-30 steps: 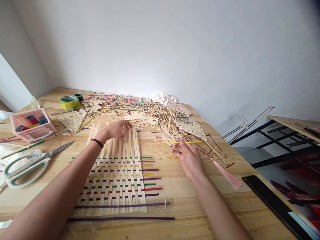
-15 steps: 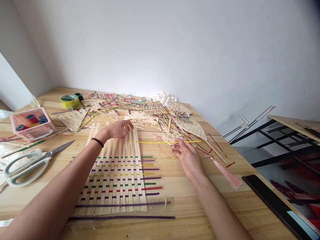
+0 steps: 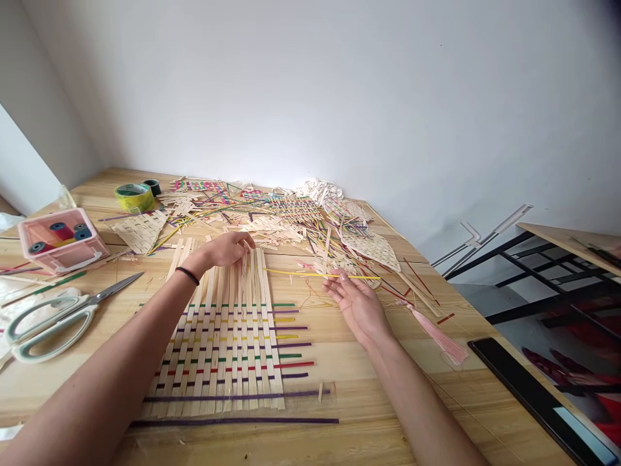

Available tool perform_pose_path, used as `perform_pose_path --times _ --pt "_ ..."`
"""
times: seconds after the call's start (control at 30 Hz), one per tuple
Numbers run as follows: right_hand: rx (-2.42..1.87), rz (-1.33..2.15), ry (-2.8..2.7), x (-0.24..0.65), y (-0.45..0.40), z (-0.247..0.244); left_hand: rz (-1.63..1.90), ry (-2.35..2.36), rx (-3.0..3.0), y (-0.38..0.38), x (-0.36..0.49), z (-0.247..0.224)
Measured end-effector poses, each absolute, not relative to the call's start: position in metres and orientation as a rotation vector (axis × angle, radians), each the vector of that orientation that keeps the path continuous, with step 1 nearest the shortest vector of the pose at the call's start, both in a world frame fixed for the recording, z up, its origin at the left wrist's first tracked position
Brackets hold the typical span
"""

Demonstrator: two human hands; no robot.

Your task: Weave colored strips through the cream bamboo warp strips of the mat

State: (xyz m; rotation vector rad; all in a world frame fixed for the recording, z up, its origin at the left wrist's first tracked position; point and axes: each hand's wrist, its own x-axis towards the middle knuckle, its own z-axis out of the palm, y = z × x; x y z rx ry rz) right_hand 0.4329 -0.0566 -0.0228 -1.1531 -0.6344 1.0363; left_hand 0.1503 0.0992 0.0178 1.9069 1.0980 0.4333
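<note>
A half-woven mat [image 3: 218,349] of pale upright strips crossed by purple, yellow, green and red strips lies flat before me. At its far end my left hand [image 3: 230,250] is closed on some of the pale strips [image 3: 248,272], lifting them a little. My right hand [image 3: 356,304], to the right of the mat, pinches a thin yellow strip [image 3: 310,275] between thumb and fingers. The strip's left end reaches the lifted pale strips; how far it passes among them is hidden. Clear tape and a purple strip [image 3: 237,422] lie along the mat's near edge.
Scissors [image 3: 72,317] and a pink box [image 3: 63,243] with thread spools sit at left. Yellow tape [image 3: 134,197] stands behind them. Loose strips [image 3: 262,223] and woven pieces heap at the back. A pink tassel [image 3: 439,333] and a black phone-like slab [image 3: 538,401] lie at right.
My right hand has moved slightly left with the yellow strip, whose left part sits further into the lifted pale strips. My left hand stays at the mat's far end.
</note>
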Motion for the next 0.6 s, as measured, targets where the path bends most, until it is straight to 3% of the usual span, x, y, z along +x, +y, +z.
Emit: perform_pose_path --times 0.6 --pt "-1.139 1.083 -0.650 0.4397 -0.0567 -0.0286 0.496 1.086 2.086 0.1092 0.1479 0.0121"
